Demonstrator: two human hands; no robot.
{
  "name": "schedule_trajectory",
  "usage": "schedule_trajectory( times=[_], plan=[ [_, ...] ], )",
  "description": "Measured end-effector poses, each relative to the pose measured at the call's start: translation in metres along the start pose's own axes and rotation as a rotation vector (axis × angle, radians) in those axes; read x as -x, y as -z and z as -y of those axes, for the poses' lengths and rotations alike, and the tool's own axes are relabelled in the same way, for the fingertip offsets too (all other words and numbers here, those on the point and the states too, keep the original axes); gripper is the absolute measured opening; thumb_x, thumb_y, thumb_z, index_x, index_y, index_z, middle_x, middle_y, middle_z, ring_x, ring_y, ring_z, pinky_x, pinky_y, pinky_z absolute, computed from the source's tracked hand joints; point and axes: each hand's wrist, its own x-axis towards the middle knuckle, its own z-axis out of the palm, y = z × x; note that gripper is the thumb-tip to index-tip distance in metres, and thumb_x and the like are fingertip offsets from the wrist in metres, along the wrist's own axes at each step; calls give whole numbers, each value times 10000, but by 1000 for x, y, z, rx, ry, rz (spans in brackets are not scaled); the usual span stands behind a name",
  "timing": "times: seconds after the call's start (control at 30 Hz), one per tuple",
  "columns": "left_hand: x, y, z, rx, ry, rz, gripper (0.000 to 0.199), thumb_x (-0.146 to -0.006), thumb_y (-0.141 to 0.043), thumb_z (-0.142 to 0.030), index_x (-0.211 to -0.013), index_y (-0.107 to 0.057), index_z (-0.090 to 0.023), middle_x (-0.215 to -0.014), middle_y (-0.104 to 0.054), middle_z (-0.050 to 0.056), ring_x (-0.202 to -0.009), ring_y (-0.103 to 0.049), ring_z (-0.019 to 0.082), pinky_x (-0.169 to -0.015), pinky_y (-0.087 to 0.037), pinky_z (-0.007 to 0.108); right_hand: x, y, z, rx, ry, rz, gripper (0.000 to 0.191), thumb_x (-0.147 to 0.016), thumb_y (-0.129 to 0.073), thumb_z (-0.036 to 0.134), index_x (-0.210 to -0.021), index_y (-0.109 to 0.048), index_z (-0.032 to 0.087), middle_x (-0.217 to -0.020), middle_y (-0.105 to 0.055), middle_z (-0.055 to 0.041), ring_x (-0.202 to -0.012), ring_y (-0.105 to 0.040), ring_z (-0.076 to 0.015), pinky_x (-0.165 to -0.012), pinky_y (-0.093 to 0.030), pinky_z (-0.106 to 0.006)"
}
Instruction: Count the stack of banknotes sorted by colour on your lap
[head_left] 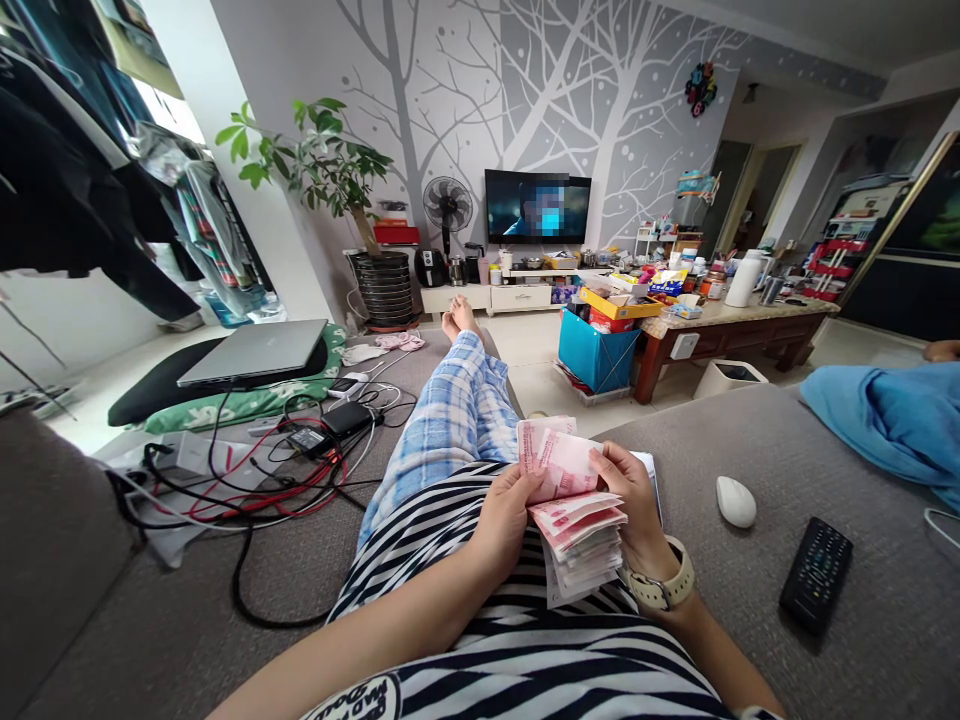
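A thick stack of red banknotes [579,540] is held between my two hands, above my striped shirt. The stack is bent over, its lower ends fanned toward me and its upper notes standing up. My left hand [504,515] pinches the left edge of the upper notes, thumb on top. On the other side, my right hand [628,490] grips the notes with the thumb at their upper right corner; its other fingers are mostly hidden behind the stack. A pale watch is on my right wrist. Part of a flat white-edged object [649,470] shows behind my right hand.
On the grey sofa at right lie a white mouse [736,502], a black remote control [816,575] and blue cloth [885,420]. At left are tangled cables [262,490] and a laptop [255,352] on a green cushion. A cluttered table [750,325] stands beyond.
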Motion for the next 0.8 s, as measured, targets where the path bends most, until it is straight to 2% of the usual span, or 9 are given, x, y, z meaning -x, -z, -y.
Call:
schedule_trajectory(
  times=[0.13,0.3,0.43,0.8],
  plan=[
    [-3,2,1,-30,-56,-54,278,-671,-759,-402,-773,-748,-144,-744,-746,65,-722,-670,229,-798,-513,362,2,0,1,17,12,-22,414,-841,-657,447,-602,-404,222,-575,-354,52,-524,-286,-121,-487,-238,-273],
    [-9,8,7,-58,-115,-174,265,-699,-704,-402,-775,-754,-152,-850,-763,73,-888,-667,263,-864,-492,367,2,0,0,11,27,-11,422,-856,-639,461,-604,-399,223,-591,-335,48,-536,-267,-126,-495,-238,-276],
    [-12,12,12,-65,-104,-181,308,-692,-692,-417,-818,-760,-144,-897,-768,93,-935,-666,279,-892,-485,386,1,0,-1,18,35,-8,421,-861,-632,460,-601,-404,219,-594,-338,47,-541,-270,-124,-498,-242,-268],
    [-8,10,11,-75,-101,-188,294,-687,-687,-420,-784,-755,-151,-858,-768,83,-904,-667,279,-877,-489,382,2,-1,2,15,24,-12,427,-844,-645,475,-602,-406,217,-596,-340,46,-549,-272,-123,-500,-240,-264]
  ],
)
